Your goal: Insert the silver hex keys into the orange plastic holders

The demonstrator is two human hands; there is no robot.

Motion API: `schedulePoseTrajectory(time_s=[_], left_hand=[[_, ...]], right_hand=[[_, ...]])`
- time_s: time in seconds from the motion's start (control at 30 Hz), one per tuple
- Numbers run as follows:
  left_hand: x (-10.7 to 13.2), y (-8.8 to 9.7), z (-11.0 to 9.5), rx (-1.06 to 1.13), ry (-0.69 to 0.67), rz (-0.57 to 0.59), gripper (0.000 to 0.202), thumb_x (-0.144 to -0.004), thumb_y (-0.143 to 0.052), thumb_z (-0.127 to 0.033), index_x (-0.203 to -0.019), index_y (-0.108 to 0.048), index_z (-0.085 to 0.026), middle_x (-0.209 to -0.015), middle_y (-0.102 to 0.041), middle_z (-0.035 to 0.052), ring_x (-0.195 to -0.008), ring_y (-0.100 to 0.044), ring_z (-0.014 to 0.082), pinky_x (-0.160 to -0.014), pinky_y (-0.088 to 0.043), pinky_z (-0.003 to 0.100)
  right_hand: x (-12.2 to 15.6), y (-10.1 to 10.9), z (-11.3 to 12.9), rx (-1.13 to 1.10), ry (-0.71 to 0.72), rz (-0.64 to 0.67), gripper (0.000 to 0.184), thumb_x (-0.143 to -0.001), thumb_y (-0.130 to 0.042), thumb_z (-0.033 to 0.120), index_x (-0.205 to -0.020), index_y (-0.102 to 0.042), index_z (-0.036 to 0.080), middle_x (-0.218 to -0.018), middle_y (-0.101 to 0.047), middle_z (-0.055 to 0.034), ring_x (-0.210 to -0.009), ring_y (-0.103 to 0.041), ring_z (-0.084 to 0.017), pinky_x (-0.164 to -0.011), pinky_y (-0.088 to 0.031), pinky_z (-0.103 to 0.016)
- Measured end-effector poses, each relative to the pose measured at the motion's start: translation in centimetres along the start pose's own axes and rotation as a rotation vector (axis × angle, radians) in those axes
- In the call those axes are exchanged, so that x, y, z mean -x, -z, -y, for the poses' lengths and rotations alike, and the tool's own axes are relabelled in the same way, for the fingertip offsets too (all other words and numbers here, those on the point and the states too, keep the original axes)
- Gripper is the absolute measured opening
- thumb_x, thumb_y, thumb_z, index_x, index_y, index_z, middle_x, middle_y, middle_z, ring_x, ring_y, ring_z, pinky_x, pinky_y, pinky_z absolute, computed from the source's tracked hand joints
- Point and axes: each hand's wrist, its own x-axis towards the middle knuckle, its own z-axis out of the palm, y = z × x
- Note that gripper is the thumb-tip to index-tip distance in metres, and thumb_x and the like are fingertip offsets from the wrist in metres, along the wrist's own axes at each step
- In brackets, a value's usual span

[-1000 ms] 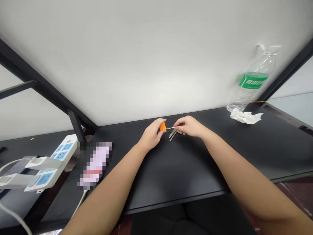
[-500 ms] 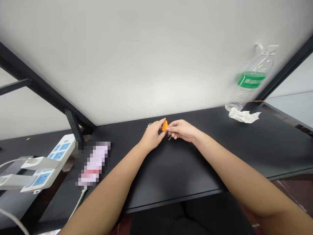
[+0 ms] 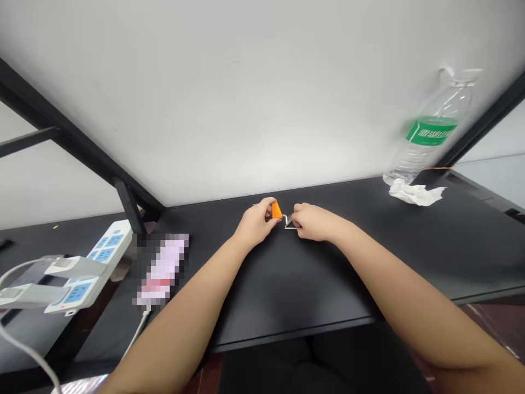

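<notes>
Pinched between the thumb and fingers of my left hand point(image 3: 255, 223) is a small orange plastic holder point(image 3: 276, 210), its broad face turned to the right. Thin silver L-shaped rods, which look like hex keys point(image 3: 286, 221), show in the gap between my hands, just right of the holder. My right hand point(image 3: 314, 221) has its fingers curled closed around the other ends of these rods, close to the black tabletop point(image 3: 287, 290). Its fingertips cover part of them. Whether the rods are joined to the holder I cannot tell.
On the left lie a blurred-out phone point(image 3: 164, 268) on a cable and a white power strip point(image 3: 98, 268) with plugs in it. At the back right stands a clear bottle point(image 3: 430, 131) with a green label, beside a crumpled tissue point(image 3: 416, 193). A white wall point(image 3: 262, 98) rises behind.
My right hand has moved slightly right, away from the orange holder, and its fingers have curled in. The silver rods now show between the hands. The view has shifted slightly.
</notes>
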Motion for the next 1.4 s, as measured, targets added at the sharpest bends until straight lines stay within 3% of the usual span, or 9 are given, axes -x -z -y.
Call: schedulePoseTrajectory(time_s=[0.13,0.3,0.47,0.9,1.13,1.27,1.4], left_hand=[[0.1,0.1,0.2,-0.006,-0.004,-0.003,0.046,-0.085,-0.072,-0.030,-0.128,-0.056,-0.027,-0.103,-0.073,-0.0002,-0.092,-0.069,0.0174,-0.086,-0.054,0.030],[0.1,0.1,0.5,-0.017,-0.017,-0.061,0.048,-0.084,-0.073,-0.028,-0.129,-0.057,-0.024,-0.102,-0.072,0.0011,-0.090,-0.069,0.0170,-0.086,-0.055,0.030],[0.2,0.0,0.4,-0.011,-0.049,-0.040,0.048,-0.085,-0.072,-0.029,-0.130,-0.056,-0.025,-0.105,-0.073,0.0006,-0.093,-0.070,0.0170,-0.089,-0.056,0.031],[0.5,0.0,-0.7,-0.155,-0.138,-0.008,0.044,-0.085,-0.070,-0.027,-0.126,-0.055,-0.022,-0.105,-0.073,0.0032,-0.091,-0.071,0.0194,-0.080,-0.057,0.032],[0.4,0.2,-1.0,-0.159,-0.128,0.002,0.043,-0.084,-0.069,-0.026,-0.124,-0.055,-0.023,-0.105,-0.073,0.0025,-0.092,-0.072,0.0203,-0.079,-0.056,0.031],[0.4,0.3,-0.9,-0.168,-0.085,-0.021,0.043,-0.083,-0.069,-0.027,-0.123,-0.055,-0.023,-0.101,-0.074,0.0016,-0.087,-0.071,0.0194,-0.077,-0.055,0.030],[0.4,0.3,-1.0,-0.166,-0.117,-0.001,0.040,-0.084,-0.068,-0.027,-0.121,-0.056,-0.024,-0.104,-0.074,0.0019,-0.090,-0.071,0.0200,-0.078,-0.055,0.030]], right_hand=[[0.3,0.3,0.2,-0.035,-0.026,0.029,0.007,-0.080,-0.060,0.013,-0.084,-0.065,0.017,-0.093,-0.064,-0.0077,-0.075,-0.055,-0.016,-0.063,-0.033,-0.025],[0.6,0.7,-1.8,-0.212,-0.053,-0.158,0.009,-0.084,-0.059,0.015,-0.087,-0.065,0.020,-0.081,-0.066,-0.0015,-0.067,-0.053,-0.013,-0.062,-0.032,-0.025],[0.4,0.7,-2.5,-0.265,0.014,-0.303,0.015,-0.091,-0.056,0.015,-0.096,-0.070,0.019,-0.092,-0.068,-0.0035,-0.080,-0.057,-0.014,-0.073,-0.038,-0.024],[0.3,0.5,-1.1,-0.212,0.051,-0.291,0.025,-0.101,-0.049,0.019,-0.097,-0.074,0.018,-0.098,-0.060,-0.0061,-0.079,-0.055,-0.012,-0.072,-0.039,-0.025],[-0.1,-0.3,0.8,-0.304,0.038,-0.341,0.013,-0.099,-0.053,0.021,-0.103,-0.063,0.016,-0.106,-0.056,-0.0068,-0.076,-0.053,-0.011,-0.073,-0.041,-0.025],[0.0,-0.3,0.6,-0.348,-0.011,-0.394,0.022,-0.094,-0.056,0.021,-0.115,-0.059,0.017,-0.113,-0.056,-0.0079,-0.081,-0.055,-0.013,-0.076,-0.043,-0.026],[-0.1,-0.4,0.6,-0.388,0.042,-0.393,0.015,-0.091,-0.053,0.016,-0.105,-0.057,0.017,-0.105,-0.057,-0.0057,-0.083,-0.054,-0.013,-0.076,-0.042,-0.026]])
